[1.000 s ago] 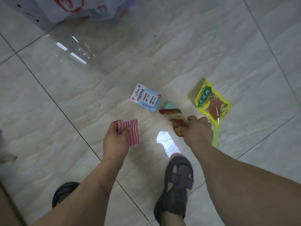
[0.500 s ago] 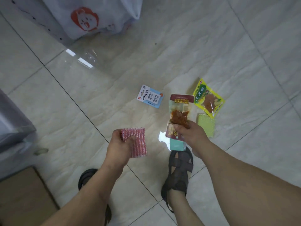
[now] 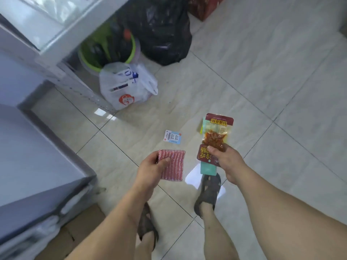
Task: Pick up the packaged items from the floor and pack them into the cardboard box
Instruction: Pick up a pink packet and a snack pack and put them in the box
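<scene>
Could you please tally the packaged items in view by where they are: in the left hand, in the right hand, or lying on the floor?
Left hand: 1, pink scrubbing pad
Right hand: 2, red snack packet, teal packet behind it
Floor: 1, blue-white card packet
Total: 4

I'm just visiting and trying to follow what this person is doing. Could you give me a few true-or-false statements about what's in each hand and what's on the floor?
1. The left hand holds a pink ribbed pad. True.
2. The right hand is empty. False: it holds a red snack packet with a teal packet behind it.
3. A small blue-and-white packet lies on the floor. True.
4. The black bag is in the right hand. False: it sits on the floor, far from both hands.
5. The pink ribbed pad is already in the cardboard box. False: the left hand holds it.
</scene>
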